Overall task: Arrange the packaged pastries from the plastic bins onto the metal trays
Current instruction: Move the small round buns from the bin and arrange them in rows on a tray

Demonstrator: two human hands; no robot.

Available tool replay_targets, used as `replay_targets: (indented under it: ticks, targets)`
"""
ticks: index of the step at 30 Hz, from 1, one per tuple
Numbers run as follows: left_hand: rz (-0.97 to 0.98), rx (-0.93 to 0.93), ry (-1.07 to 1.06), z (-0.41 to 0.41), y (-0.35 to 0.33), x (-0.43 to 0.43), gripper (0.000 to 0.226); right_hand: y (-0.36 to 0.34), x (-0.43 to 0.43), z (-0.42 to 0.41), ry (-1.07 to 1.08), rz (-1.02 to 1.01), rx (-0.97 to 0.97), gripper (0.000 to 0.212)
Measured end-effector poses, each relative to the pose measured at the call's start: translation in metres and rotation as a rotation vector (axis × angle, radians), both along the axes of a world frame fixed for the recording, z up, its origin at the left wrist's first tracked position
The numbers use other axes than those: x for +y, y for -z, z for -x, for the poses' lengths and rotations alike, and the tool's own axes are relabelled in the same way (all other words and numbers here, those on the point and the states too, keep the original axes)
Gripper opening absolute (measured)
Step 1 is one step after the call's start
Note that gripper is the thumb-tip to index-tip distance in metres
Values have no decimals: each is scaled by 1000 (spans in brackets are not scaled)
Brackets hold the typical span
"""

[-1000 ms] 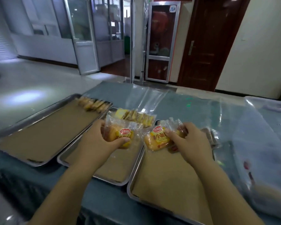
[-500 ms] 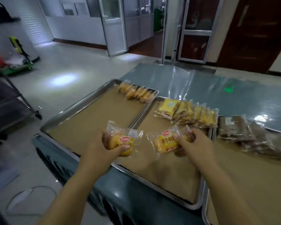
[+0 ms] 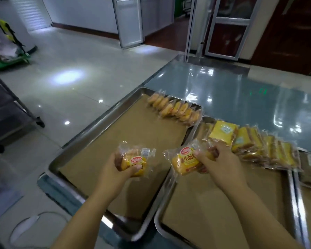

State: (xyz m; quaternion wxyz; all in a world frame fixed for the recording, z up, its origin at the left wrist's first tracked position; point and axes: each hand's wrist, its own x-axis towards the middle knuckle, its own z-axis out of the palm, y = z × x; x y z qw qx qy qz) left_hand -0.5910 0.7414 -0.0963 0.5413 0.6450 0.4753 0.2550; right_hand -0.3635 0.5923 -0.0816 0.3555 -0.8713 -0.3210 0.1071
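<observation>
While both hands hold packs above it, the table [image 3: 241,97] shows a glossy blue-grey plastic cover, standing on a pale tiled floor [image 3: 70,56] that mirrors the lights. Metal-framed glass doors [image 3: 226,27] and a dark wooden door [image 3: 291,33] close the far side.

The left hand [image 3: 122,169] grips the left pack [image 3: 135,159] over the near part of the left tray [image 3: 90,130], thumb curled across its front, fingers beneath, label up. The right hand [image 3: 221,164] clamps the right pack [image 3: 185,160] by its right end, thumb on top; its long axis runs left to right, free end pointing left, above the far-left corner of the middle tray [image 3: 157,218].

Both packs are crinkled clear film round soft golden buns. The trays are shiny rimmed steel rectangles lined with brown paper [image 3: 133,137]. Round cakes [image 3: 176,109] overlap in a row on the left tray's far edge; yellow slices [image 3: 255,146] lean together on the middle one.
</observation>
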Motion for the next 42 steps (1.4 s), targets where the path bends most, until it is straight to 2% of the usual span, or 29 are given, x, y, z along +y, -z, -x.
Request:
replay_targets:
  ticks: [6,10,15,22,29,32,35,39,42]
  targets:
    - [-7,-3,128,-18,15,107,55,6,89,6,61,76,-42,44]
    - [-9,18,219,-38,21,187,51,15,149,9,137,141,17,46]
    - [-35,4,273,-77,27,266,46,28,203,9,165,213,-24,48]
    - [10,-106,241,-168,39,347,50,35,253,-15,179,300,-23,37]
    - [55,-73,223,-238,74,380,68,45,280,-38,173,352,-26,30]
    - [-64,-34,196,-243,83,383,73,52,284,-40,167,375,-21,30]
    - [-288,-11,205,-242,86,382,61,55,285,-40,164,374,-21,30]
    - [-569,224,287,-238,89,377,38,54,287,-39,162,353,-46,32]
    - [-785,391,323,-237,93,371,38,55,287,-39,165,347,-48,32]
